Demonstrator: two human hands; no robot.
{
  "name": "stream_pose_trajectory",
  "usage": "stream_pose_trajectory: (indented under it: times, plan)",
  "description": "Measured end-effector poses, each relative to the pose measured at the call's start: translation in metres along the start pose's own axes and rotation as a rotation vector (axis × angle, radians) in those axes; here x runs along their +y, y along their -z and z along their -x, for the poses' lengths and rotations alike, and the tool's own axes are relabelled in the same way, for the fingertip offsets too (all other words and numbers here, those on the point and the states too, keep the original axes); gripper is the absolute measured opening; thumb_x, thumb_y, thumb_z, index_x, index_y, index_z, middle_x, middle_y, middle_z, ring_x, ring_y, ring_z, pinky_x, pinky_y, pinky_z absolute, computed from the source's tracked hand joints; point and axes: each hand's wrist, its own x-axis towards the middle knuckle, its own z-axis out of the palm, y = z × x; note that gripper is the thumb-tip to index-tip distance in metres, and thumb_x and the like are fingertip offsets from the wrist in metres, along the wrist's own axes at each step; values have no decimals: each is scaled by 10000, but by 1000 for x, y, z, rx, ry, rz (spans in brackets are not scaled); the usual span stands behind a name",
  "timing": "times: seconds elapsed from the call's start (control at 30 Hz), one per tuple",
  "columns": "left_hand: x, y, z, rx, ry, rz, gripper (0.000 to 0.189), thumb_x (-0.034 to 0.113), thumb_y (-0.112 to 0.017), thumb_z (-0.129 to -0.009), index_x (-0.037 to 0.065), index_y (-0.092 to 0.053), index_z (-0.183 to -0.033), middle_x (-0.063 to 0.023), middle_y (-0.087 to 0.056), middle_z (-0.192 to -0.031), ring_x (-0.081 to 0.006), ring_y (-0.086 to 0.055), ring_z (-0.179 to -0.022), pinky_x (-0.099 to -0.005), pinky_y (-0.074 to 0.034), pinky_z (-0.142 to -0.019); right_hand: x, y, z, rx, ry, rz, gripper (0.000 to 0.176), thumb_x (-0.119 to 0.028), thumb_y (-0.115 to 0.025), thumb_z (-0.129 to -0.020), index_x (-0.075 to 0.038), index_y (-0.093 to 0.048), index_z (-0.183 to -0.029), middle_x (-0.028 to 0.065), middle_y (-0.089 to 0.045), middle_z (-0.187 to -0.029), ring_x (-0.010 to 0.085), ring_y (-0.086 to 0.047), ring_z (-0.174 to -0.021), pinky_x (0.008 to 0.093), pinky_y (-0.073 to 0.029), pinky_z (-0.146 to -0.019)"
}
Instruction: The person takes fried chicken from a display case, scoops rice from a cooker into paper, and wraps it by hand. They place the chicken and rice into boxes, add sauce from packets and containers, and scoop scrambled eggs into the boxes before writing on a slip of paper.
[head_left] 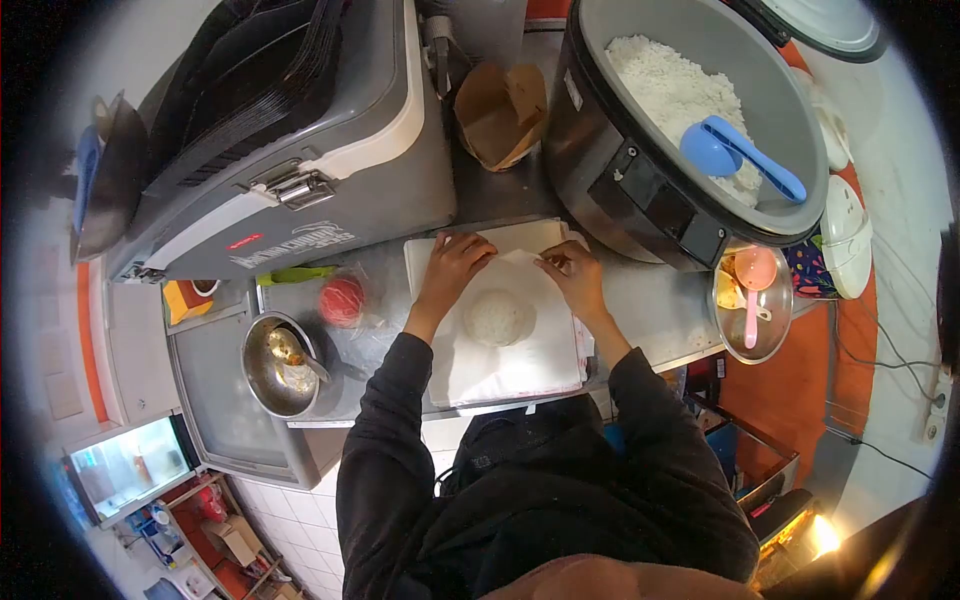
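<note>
A stack of white wrapping paper [460, 372] lies on the steel counter in front of me. On it sits a round, pale mound of rice [499, 318], its outline softened as if seen through a thin sheet. My left hand [455, 268] is closed at the far left of the paper, thumb and fingers pinching a sheet's edge. Opposite it, my right hand [575, 276] pinches the same sheet near its far right corner. Between both hands, the sheet's edge is slightly raised beyond the mound.
A large rice cooker [640, 190] stands open at the back right, a blue scoop [745, 158] on its rice. Near it is a metal bowl [752, 340] with pink utensils. Leftward are a red ball-like bundle in plastic [342, 301], a steel pot [268, 385] and a grey cooler [350, 205].
</note>
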Motion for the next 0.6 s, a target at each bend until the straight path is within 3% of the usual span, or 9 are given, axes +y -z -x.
stream_pose_trajectory:
  times: [0.23,0.33,0.4,0.53,0.6]
  plan:
    - [11,0,-3,56,56,170,251,129,-666,-755,93,-589,-991,-43,-600,-992,-226,-549,-966,-379,-413,-854,-3,1,5,106,2,16,152,-94,-719,-727,-41,-639,-845,89,-649,-828,172,-615,-680,273,-481,-642]
    - [20,4,-7,-4,-10,147,286,151,-663,-762,106,-584,-1034,-49,-570,-1071,-236,-536,-1000,-398,-412,-877,4,0,7,100,55,-8,153,-67,-707,-721,-59,-633,-855,85,-649,-883,188,-615,-768,289,-480,-686]
    - [24,2,-10,25,-10,4,319,189,-665,-745,139,-576,-1047,-2,-553,-1064,-199,-531,-995,-374,-417,-849,-1,4,4,118,380,214,186,-25,-704,-691,-73,-627,-853,74,-623,-922,204,-586,-851,314,-466,-739]
    - [23,3,-13,20,18,4,272,189,-659,-769,136,-586,-1025,-35,-530,-1146,-233,-520,-1037,-399,-410,-877,0,4,13,162,299,213,228,-2,-714,-651,-83,-625,-844,70,-585,-929,210,-555,-896,335,-448,-781]
    - [17,6,-11,-56,-95,-81,258,201,-661,-769,136,-565,-999,-31,-560,-1092,-226,-543,-1009,-385,-416,-875,-1,10,15,143,349,206,265,15,-720,-638,-84,-626,-865,73,-559,-887,220,-540,-814,339,-446,-768]
